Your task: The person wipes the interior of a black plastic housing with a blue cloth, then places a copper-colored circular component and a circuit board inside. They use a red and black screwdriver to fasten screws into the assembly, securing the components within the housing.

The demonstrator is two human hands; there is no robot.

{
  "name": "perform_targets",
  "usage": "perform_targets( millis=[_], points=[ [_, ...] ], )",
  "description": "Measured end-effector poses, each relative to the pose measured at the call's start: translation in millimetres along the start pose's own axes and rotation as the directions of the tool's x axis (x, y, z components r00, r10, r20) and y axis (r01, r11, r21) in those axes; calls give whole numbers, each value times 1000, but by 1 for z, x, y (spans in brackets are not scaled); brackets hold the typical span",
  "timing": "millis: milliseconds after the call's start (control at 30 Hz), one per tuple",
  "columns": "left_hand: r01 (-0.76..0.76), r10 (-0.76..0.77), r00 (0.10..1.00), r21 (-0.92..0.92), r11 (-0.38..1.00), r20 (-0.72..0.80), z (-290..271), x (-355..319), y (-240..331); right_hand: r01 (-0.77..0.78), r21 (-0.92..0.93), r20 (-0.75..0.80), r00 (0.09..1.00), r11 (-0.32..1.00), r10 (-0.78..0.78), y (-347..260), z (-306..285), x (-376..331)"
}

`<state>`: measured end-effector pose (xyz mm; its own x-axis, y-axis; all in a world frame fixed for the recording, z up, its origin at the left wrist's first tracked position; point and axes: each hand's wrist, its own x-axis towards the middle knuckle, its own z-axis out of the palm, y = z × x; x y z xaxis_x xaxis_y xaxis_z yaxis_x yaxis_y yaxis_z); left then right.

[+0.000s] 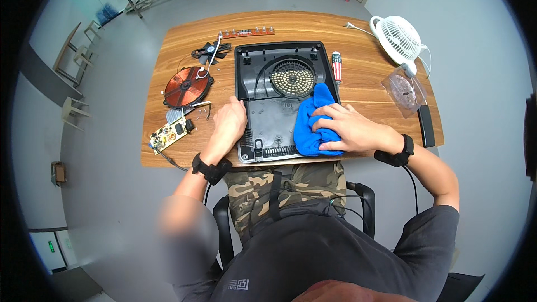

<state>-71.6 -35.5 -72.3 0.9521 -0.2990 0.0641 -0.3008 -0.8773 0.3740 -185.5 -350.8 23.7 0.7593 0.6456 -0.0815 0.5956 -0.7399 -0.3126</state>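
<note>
A black plastic appliance housing [271,117] lies open in front of me, with a round vent grille [292,78] in its far half. My left hand [230,121] grips the housing's left edge, its fingers closed against the rim. In my right hand [348,128] is a bunched blue cloth [307,129], pressed onto the right side of the housing. The cloth covers the housing's near right part. Just beyond it, a screwdriver [337,67] with a red, white and blue handle lies beside the housing.
On the wooden table [313,22], left of the housing, lie a copper coil disc [184,86], a small black fan [211,52], a circuit board [170,134] and a narrow red board [246,32]. At right are a white fan [397,39], a clear bag [404,90] and a black bar [426,126].
</note>
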Motion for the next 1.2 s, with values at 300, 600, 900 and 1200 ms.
perform_targets(
  millis=[300,600,900,1200],
  points=[
    [6,-6,1000,-24,1000,17,-5,-1,1,-65,275,-366,916,959,167,24,38,21],
    [9,-24,993,127,992,113,-25,4,7,-44,696,-620,468,717,630,74,-3,-3],
    [-201,153,937,125,972,315,-44,40,157,76,802,-579,342,592,740,89,-1,-32],
    [-62,-77,834,231,971,546,12,94,228,142,828,-551,378,542,744,65,-2,-38]
  ],
)
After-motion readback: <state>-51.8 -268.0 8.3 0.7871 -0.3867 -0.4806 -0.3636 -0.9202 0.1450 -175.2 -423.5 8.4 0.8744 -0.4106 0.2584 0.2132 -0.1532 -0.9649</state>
